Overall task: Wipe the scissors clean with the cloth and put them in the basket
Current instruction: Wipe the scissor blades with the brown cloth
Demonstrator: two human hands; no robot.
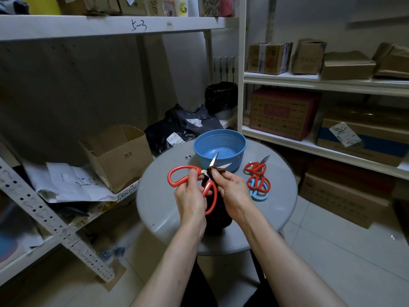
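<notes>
Left hand [192, 197] gripped red scissors [192, 181] by handle, blades apart; right hand [230, 188] pinched dark cloth [218, 210] against blade, before blue basket [221, 149].

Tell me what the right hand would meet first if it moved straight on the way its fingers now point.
Probably the blue basket: the right hand, pinching the dark cloth on the large scissors, points toward its near wall. Depth is unclear.
</notes>
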